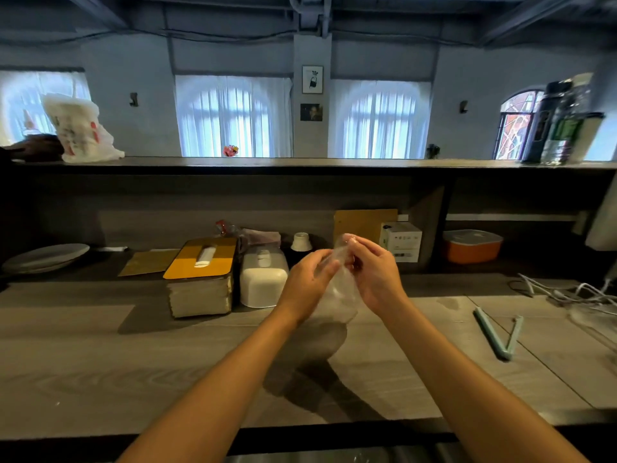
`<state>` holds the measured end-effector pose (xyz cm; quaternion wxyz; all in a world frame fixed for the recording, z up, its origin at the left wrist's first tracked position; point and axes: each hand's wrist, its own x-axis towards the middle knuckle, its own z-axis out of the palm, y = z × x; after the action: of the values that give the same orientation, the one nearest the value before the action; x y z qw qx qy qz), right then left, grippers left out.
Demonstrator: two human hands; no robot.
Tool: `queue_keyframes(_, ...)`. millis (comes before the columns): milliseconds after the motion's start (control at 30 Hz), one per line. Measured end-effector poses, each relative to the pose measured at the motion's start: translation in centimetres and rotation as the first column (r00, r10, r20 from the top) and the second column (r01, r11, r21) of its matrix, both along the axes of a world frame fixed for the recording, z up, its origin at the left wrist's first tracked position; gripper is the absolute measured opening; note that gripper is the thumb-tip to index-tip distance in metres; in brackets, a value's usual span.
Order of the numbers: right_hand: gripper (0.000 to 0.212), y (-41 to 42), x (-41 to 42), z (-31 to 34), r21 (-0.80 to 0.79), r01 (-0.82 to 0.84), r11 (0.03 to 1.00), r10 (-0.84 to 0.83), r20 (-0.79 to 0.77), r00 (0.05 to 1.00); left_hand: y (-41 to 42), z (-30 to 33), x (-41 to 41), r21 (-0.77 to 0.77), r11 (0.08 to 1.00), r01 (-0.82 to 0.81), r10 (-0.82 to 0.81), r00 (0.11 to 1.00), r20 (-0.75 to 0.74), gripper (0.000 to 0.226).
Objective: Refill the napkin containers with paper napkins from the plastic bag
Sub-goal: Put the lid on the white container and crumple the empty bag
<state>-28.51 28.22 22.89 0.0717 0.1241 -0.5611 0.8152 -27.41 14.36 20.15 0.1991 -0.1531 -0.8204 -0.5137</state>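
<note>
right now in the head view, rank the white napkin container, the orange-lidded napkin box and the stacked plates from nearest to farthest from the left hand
1. White napkin container: just left of the left hand.
2. Orange-lidded napkin box: further left, beside the white one.
3. Stacked plates: far left of the counter.

No legible text. Red print on white bag (pixel 80 128), shelf's left end: blurred. Marks on white box (pixel 402 240), surface's back edge: too small.

Printed bag (pixel 80 132) lettering blurred
</note>
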Motion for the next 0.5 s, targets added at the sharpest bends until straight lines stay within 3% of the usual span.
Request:
queue_keyframes(67, 0.013, 1.0, 0.3, 0.5, 0.035, 0.049, 0.998, -0.049, 0.012, 0.999, 0.9, 0.7, 0.6, 0.030, 0.998, -0.049, 0.050, 0.999, -0.020, 0.026)
queue_keyframes(167, 0.019, 2.0, 1.1, 1.0, 0.060, 0.111, 0.992, -0.113, 0.029, 0.993, 1.5, 2.0, 1.0, 0.169, 0.970, -0.174, 0.182, 0.983, -0.035, 0.042)
queue_keyframes(233, 0.023, 2.6, 2.0, 1.0, 0.117, 0.150, 0.982, -0.145, -0.047, 0.988, 1.6, 3.0, 1.2, 0.225, 0.936, -0.270, 0.283, 0.959, -0.029, 0.046)
queue_keyframes(300, 0.034, 3.0, 3.1, 0.5, 0.253, 0.113, 0.961, -0.071, -0.172, 0.982, 2.0, 4.0, 1.7, 0.262, 0.904, -0.338, 0.349, 0.937, 0.007, 0.045)
queue_keyframes(400, 0.065, 2.7, 4.2, -0.7, 0.455, -0.019, 0.890, 0.123, -0.201, 0.972, 2.7, 5.3, 2.3, 0.370, 0.883, -0.288, 0.268, 0.958, 0.108, 0.041)
queue_keyframes(500, 0.067, 1.8, 4.7, -0.9, 0.387, -0.064, 0.920, 0.129, -0.145, 0.981, 3.9, 6.3, 3.1, 0.509, 0.841, -0.184, 0.029, 0.955, 0.297, 0.034)
